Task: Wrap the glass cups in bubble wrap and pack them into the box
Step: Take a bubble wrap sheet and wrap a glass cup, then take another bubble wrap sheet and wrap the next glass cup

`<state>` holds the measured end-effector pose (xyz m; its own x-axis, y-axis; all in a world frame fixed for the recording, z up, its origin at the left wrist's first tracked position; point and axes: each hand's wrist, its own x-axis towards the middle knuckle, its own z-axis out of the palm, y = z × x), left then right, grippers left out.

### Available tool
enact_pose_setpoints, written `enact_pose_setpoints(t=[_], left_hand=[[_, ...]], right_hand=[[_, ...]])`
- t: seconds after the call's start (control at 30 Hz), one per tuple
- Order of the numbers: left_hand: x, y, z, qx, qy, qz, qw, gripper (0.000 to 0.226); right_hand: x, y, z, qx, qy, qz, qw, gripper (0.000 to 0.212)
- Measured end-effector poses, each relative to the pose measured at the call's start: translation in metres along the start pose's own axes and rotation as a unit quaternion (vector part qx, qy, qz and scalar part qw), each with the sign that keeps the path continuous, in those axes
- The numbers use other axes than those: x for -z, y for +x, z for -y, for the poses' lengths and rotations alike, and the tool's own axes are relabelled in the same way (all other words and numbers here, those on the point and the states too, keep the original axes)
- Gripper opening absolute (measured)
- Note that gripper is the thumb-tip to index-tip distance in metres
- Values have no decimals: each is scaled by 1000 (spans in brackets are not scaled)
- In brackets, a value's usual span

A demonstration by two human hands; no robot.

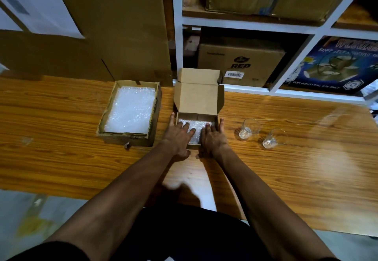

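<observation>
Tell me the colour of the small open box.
Plain brown cardboard box, unprinted, best seen in the head view.

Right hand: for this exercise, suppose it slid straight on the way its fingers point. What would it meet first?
The right hand lies flat on bubble wrap inside the small box, fingers pointing away from the person. Going straight on, it would probably first meet the box's far wall below the open lid, though depth is hard to judge.

Both hands, left hand (177,136) and right hand (212,138), press flat on bubble wrap (195,131) inside open box (197,99) near bench (61,158) far edge, two glass cups (248,128) right of it.
</observation>
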<state>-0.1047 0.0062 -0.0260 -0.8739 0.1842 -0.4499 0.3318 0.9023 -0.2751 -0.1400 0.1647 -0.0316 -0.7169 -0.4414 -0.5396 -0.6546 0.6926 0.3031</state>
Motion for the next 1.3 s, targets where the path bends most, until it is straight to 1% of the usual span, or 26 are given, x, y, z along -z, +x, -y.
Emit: enact_pose_setpoints(t=[0.07,0.2,0.3,0.37,0.4,0.47,0.53,0.6,0.63,0.67,0.7,0.77,0.83,0.87,0.93,1.0,1.1,1.23,1.3], left_hand=[[1,2,-1,1,6,15,1000,107],[2,0,2,-17,-11,4,1000,105],[1,-7,13,-50,-66,-26,996,104],[7,-17,25,-72,-143,-39,986,98],[9,-23,33,-73,-197,-57,976,91],[13,-36,50,-42,-311,-138,940,68],[12,-47,69,36,-396,-241,885,43],[3,-49,94,138,-440,-319,828,29],[-4,-48,108,186,-449,-333,808,27],[-13,-47,122,227,-448,-323,803,28],[-21,-45,134,260,-437,-291,811,32],[-39,-46,155,302,-393,-195,846,43],[-54,-49,166,310,-341,-127,878,54],[-58,-49,169,306,-323,-118,888,57],[-66,-48,174,300,-300,-124,897,57],[-70,-45,176,297,-287,-142,900,50],[-73,-42,181,291,-296,-161,895,42],[-77,-36,187,283,-315,-146,894,37],[-80,-33,187,278,-324,-152,892,34]], right_hand=[[3,1,2,4,-8,16,1000,119],[5,-1,-1,10,14,18,1000,119],[12,-2,-7,16,88,17,996,127],[22,-6,-14,34,159,6,987,128],[28,-7,-18,48,196,-4,979,124],[43,-5,-23,69,268,-28,960,107],[59,4,-24,82,304,-45,948,86],[77,18,-14,99,315,-72,941,66],[88,23,-7,108,335,-88,932,56],[100,27,2,115,354,-103,922,47],[110,30,12,120,363,-118,917,40],[131,38,36,121,344,-159,917,33],[145,48,61,122,316,-201,919,32],[148,54,72,121,306,-211,920,33],[154,65,90,121,277,-225,927,37],[155,76,101,116,244,-229,935,38],[154,87,110,102,213,-212,948,38],[149,94,114,82,194,-183,960,42],[146,95,116,73,192,-175,963,45]])
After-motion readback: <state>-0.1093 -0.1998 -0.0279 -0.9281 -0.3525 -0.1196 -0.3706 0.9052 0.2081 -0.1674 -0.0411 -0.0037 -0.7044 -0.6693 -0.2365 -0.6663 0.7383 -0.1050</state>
